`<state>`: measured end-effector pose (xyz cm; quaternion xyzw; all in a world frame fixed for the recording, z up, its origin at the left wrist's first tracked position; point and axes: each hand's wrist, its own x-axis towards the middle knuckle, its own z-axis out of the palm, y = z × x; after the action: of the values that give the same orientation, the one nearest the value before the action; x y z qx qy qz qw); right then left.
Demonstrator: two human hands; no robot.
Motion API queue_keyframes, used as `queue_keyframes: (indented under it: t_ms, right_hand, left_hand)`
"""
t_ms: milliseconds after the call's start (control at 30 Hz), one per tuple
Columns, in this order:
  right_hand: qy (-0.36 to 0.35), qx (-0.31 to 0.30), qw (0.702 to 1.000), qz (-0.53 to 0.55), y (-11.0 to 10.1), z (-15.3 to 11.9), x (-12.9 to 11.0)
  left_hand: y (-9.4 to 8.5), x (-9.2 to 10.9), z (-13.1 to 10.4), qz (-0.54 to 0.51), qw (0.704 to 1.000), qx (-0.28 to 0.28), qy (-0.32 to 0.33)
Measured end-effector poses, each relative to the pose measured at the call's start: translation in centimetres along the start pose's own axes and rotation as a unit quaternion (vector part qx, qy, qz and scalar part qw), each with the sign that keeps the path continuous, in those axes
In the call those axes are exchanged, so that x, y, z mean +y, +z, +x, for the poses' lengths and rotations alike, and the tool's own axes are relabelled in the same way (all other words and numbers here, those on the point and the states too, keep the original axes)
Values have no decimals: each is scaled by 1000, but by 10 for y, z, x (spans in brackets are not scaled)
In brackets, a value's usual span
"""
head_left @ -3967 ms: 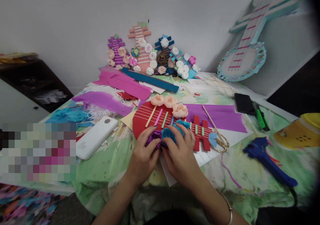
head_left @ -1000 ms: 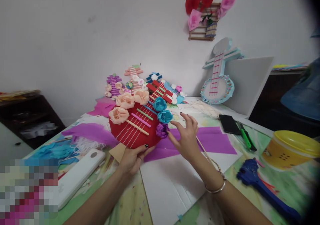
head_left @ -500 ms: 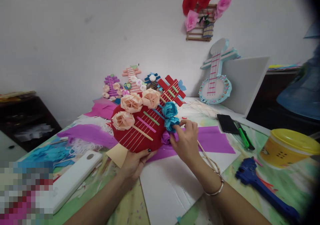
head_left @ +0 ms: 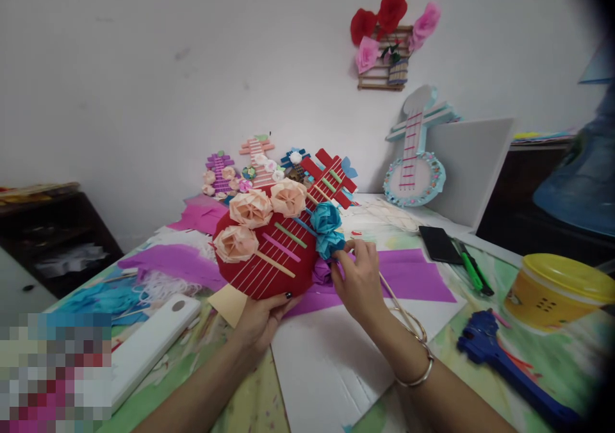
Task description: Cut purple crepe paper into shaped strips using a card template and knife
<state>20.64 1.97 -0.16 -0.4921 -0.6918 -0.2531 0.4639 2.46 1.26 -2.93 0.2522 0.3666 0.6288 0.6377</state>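
Carefully, the left hand (head_left: 262,321) grips the red paper lute (head_left: 269,266) while the right hand's (head_left: 359,279) grip pinches the blue flower (head_left: 329,244).

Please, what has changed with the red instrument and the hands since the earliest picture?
The red instrument was lifted from lying flat; its neck turned upward. The left hand let go of the purple flower and took the lower edge. The blue glue gun stayed beside the yellow bucket.
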Motion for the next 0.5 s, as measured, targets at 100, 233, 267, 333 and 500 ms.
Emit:
queue_keyframes:
  t_ms: [100,233,267,333,500]
  right_hand:
    - [-5,6,1000,12,0,0,1]
    - [-5,12,1000,12,-1,0,0]
    - [-6,11,1000,11,-2,0,0]
    - [-6,9,1000,9,-2,0,0]
    - [-10,7,1000,9,-2,0,2]
  left_hand:
    - [-1,-1,1,-1,1000,7,-5]
    - [-3,-4,2,-5,1000,-7,-5]
    - [-3,-4,2,-5,1000,-12,-5]
    - [-4,-6,1,-3,1000,-17,-6]
    - [-4,-7,2,-3,1000,-17,-15]
